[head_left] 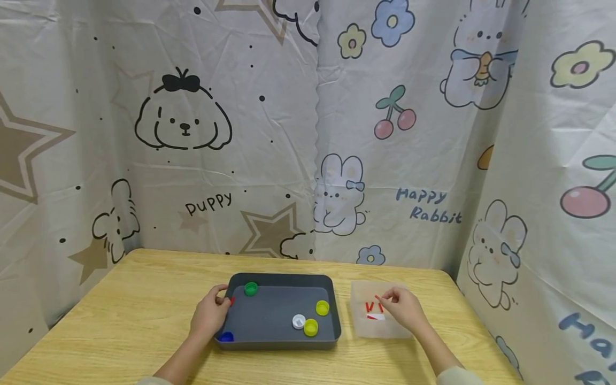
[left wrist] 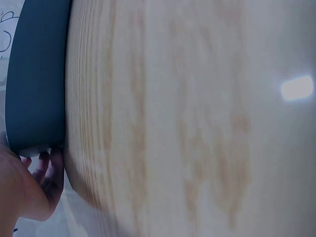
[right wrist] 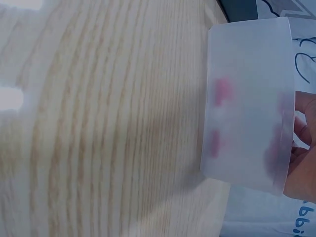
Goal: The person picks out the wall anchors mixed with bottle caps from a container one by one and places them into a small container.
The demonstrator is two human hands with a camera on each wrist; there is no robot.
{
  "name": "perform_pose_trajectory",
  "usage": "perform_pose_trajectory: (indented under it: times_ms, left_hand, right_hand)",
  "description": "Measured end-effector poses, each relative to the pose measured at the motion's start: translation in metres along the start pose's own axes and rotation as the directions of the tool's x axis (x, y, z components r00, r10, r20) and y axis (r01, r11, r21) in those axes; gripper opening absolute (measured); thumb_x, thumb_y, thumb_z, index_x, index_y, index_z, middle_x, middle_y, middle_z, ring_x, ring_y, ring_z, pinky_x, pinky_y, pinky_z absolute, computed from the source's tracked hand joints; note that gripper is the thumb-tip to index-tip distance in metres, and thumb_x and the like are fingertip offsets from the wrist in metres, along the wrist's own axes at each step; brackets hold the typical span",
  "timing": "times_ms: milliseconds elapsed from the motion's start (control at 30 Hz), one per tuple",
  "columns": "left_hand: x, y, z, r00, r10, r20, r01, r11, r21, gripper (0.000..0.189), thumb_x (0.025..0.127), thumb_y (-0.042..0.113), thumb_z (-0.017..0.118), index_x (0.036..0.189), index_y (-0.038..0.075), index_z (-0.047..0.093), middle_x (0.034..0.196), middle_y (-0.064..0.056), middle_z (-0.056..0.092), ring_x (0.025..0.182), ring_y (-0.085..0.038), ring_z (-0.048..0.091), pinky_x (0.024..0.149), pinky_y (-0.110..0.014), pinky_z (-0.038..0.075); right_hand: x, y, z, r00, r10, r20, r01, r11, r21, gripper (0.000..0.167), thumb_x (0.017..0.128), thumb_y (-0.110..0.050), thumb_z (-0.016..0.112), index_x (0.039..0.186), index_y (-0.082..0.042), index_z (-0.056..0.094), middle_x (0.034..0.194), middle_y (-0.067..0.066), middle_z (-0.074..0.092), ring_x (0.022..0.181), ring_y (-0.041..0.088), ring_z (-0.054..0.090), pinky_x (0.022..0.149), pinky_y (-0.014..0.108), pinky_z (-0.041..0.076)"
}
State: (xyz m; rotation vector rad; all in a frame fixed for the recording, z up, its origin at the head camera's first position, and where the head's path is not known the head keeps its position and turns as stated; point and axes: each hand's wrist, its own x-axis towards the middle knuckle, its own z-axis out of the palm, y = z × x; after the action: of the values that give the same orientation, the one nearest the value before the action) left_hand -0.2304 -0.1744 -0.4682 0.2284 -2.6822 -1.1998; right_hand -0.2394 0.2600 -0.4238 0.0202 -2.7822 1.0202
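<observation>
My left hand [head_left: 209, 313] is at the left wall of a dark grey tray [head_left: 279, 345] and grips it, its fingers curled against the outer side in the left wrist view. A small red piece [head_left: 232, 301] shows just past its fingertips. Inside the tray lie a green cap [head_left: 251, 289], a blue cap [head_left: 226, 337], a white cap [head_left: 299, 321] and two yellow caps [head_left: 322, 308]. Over the translucent box [right wrist: 247, 59], my right hand [head_left: 404, 309] has thumb and forefinger together, pinching the end of a red strip [head_left: 377, 297].
Several more red strips [head_left: 369, 307] and a white piece [head_left: 377, 317] lie in the box, right of the tray on a wooden table [head_left: 144, 299]. A printed curtain [head_left: 269, 160] hangs behind the table's far edge and along both sides.
</observation>
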Motion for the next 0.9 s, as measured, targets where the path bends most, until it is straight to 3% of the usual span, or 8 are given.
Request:
perform_pose_trajectory:
  times_ms: [900]
  left_hand:
    - [0.0007,-0.0004,0.0019,1.000,-0.011,-0.001,0.011,1.000,-0.006,0.042,0.088,0.017,0.052,0.128,0.005,0.051,0.092,-0.011,0.064,0.074,-0.019,0.058,0.056,-0.028,0.038]
  right_hand:
    - [0.0018,0.0028,0.0015,1.000,0.005,0.003,-0.005,1.000,0.013,0.013,0.081,-0.016,0.067,0.086,-0.004,0.065,0.066,0.001,0.050,0.059,0.013,0.042,0.053,0.024,0.034]
